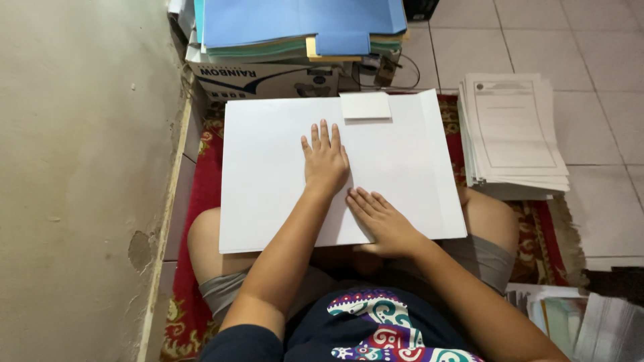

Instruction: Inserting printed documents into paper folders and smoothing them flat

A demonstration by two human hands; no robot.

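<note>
A tiled floor [537, 40] meets a rough beige wall [80, 167] on the left, and a red patterned rug [204, 167] lies between them under a seated person whose bare knees poke out from beneath a large white folder [268, 181]. The folder rests across the lap, its small flap [365, 105] at the far edge and a folded strip along its right side. The left hand [325, 161] lies flat on the folder's middle, palm down, fingers straight and together, pointing away, the forearm running up from the lower left. The right hand [382, 224] lies flat too, near the folder's near edge, fingers angled toward the left wrist and just beside it. Neither hand grips anything. A paper stack [513, 134] sits on the right, and blue folders [302, 27] top a box [268, 80] ahead.
</note>
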